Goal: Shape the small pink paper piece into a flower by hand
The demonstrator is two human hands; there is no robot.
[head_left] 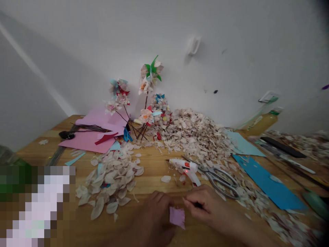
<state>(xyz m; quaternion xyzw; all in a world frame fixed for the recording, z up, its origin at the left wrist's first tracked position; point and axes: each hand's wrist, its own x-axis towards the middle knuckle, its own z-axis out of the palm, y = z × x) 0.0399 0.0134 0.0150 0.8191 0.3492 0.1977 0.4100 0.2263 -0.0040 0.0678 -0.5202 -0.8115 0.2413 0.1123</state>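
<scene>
At the front of the table my left hand (154, 218) is closed, slightly blurred, on a small piece of purple paper (177, 217) with a fringed edge. My right hand (208, 206) is pinched just right of the paper; whatever its fingertips hold is too small to make out. Beyond my right hand lies a white glue gun (183, 165) with a small red light. Its handle reaches close to my knuckles. Silver-handled scissors (222, 180) lie to its right. A heap of pale dried petals (115, 178) spreads to the left of my hands.
Several handmade flowers on twig stems (146, 115) lean against the wall. A large petal pile (192, 133) lies behind the glue gun. Pink paper sheets (87, 141) are at the back left. Blue paper (269, 183), a black-handled tool (282, 146) and a yellowish bottle (262, 123) are at right.
</scene>
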